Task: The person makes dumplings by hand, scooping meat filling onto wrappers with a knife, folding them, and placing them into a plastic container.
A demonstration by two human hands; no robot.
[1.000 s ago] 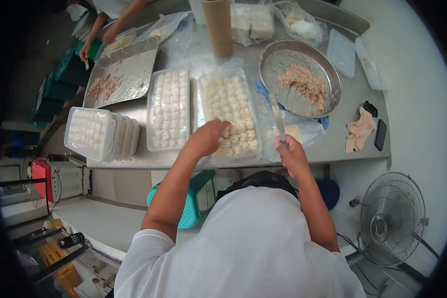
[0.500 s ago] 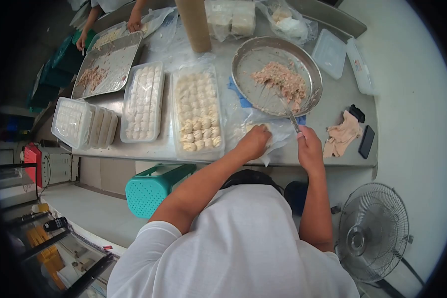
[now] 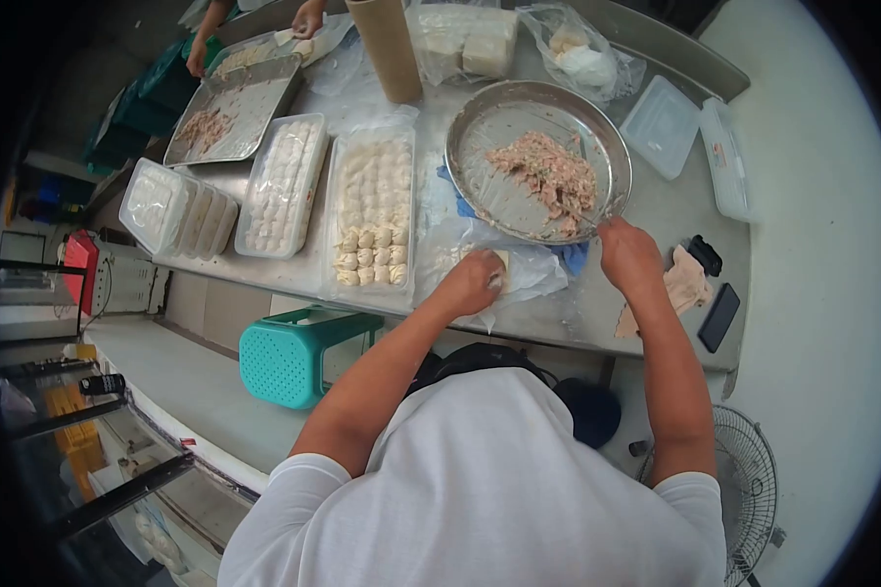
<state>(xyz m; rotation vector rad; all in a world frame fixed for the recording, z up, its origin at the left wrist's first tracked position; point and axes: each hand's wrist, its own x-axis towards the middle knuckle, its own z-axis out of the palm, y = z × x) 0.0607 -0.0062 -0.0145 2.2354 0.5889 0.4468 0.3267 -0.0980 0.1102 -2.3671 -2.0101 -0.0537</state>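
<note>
My right hand point(image 3: 626, 256) is closed on the handle of a thin metal utensil at the lower right rim of a round steel pan point(image 3: 480, 207). The utensil's tip lies by a mound of pink minced filling point(image 3: 548, 171). My left hand point(image 3: 476, 284) is at the table's front edge, its fingers bent around a pale dough wrapper point(image 3: 502, 266) over a plastic sheet point(image 3: 533, 277). Left of it stands a long clear container point(image 3: 411, 210) with rows of pleated dumplings point(image 3: 372, 256). A blue cloth point(image 3: 571, 258) shows under the pan.
Another filled container point(image 3: 282, 186), stacked boxes point(image 3: 157, 205), a tray point(image 3: 255, 117) and a cardboard tube point(image 3: 387, 49) stand leftward. A co-worker's hands point(image 3: 308, 20) are at the top left. Lids point(image 3: 662, 125), a tan cloth point(image 3: 688, 281) and a phone point(image 3: 718, 318) lie right.
My right hand has moved up to the pan's rim, and the utensil now sits lower and flatter there. My left hand remains at the wrapper. The whole view has shifted slightly.
</note>
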